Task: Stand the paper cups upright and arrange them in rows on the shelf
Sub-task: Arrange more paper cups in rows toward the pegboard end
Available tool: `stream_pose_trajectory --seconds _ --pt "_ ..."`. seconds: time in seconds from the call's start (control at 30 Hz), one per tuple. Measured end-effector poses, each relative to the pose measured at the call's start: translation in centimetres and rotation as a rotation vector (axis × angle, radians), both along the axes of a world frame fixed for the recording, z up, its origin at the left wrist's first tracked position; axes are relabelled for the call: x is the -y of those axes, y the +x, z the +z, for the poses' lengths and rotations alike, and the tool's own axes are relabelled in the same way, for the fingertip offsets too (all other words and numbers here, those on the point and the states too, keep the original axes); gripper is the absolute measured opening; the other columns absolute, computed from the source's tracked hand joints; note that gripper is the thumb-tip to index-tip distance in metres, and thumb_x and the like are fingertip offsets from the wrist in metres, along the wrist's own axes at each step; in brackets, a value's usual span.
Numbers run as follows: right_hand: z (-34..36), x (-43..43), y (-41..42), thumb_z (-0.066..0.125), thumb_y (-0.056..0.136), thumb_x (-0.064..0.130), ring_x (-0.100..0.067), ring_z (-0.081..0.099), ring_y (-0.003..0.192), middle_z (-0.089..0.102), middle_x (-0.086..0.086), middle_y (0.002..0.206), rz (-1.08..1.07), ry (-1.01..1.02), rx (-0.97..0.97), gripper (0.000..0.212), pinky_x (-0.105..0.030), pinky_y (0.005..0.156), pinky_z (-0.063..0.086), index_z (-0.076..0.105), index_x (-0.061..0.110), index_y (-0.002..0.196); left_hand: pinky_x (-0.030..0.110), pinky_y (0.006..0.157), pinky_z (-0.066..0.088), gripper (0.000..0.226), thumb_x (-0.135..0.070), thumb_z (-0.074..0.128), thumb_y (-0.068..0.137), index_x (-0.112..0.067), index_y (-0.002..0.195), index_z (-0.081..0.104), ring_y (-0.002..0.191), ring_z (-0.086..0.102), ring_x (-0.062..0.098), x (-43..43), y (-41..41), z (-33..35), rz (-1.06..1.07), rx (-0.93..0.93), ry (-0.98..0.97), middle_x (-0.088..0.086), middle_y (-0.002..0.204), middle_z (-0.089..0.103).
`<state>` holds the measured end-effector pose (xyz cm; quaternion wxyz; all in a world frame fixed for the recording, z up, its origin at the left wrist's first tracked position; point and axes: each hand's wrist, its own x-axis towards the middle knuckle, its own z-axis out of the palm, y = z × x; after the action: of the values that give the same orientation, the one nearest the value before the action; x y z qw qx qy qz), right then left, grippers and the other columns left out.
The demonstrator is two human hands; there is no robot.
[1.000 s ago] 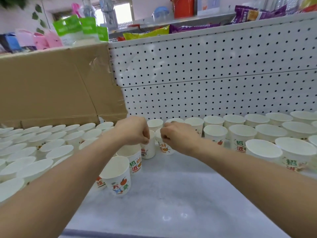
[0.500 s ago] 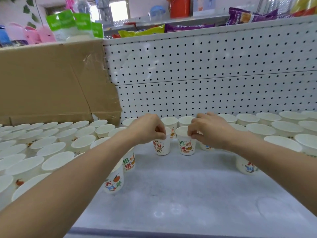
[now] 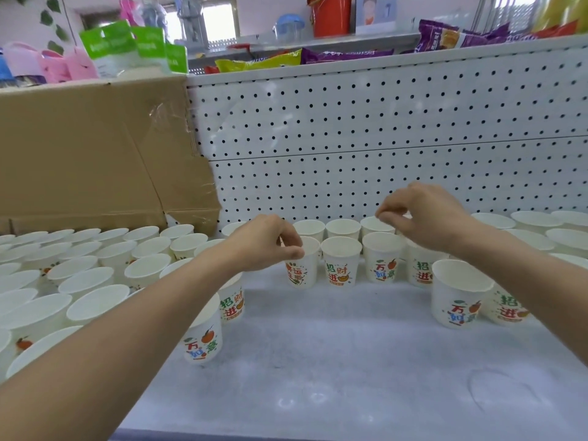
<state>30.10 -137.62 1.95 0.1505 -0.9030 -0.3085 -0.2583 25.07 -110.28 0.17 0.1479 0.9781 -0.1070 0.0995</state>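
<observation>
White paper cups with colourful print stand upright on the grey shelf (image 3: 334,361). A short front row of three cups (image 3: 341,265) stands in the middle, with a back row (image 3: 342,227) behind it. My left hand (image 3: 265,243) pinches the rim of the leftmost front-row cup (image 3: 302,268). My right hand (image 3: 423,218) hovers over the right end of the rows. Its curled fingertips meet just above a back-row cup (image 3: 375,226) and hold nothing that I can see. More upright cups stand at the right (image 3: 458,297) and under my left forearm (image 3: 203,342).
Several rows of upright cups (image 3: 79,275) fill the shelf's left side below a cardboard box (image 3: 89,154). A white pegboard (image 3: 381,138) closes the back. Snack bags (image 3: 346,54) lie on the shelf above. Bare grey shelf stretches to the front edge.
My right hand has let go of a front-row cup and risen toward the back right. The left hand stays on its cup's rim. The front row now shows three cups in a line.
</observation>
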Motion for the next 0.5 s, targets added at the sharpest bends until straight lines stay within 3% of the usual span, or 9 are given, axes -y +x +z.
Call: stream_pose_trajectory --seconds 0.17,0.5 --pt "-1.9 0.3 0.1 0.062 0.086 0.047 -0.009 0.054 0.088 0.064 0.017 0.087 -0.032 -0.267 -0.12 0.015 -0.029 0.083 0.038 0.068 0.035 0.091 0.019 0.073 0.048 0.026 -0.031 0.075 0.082 -0.026 0.107 0.072 0.086 0.059 0.005 -0.3 0.2 -0.4 0.007 -0.032 0.044 -0.012 0.101 0.068" --pt "-2.7 0.4 0.1 0.061 0.088 0.034 -0.008 0.054 0.091 0.059 0.018 0.085 -0.052 -0.357 -0.095 0.009 -0.027 0.083 0.034 0.067 0.034 0.094 0.035 0.079 0.055 0.014 -0.021 0.069 0.086 -0.027 0.097 0.074 0.084 0.059 0.009 0.1 0.9 -0.6 0.033 -0.016 0.11 -0.01 0.094 0.069"
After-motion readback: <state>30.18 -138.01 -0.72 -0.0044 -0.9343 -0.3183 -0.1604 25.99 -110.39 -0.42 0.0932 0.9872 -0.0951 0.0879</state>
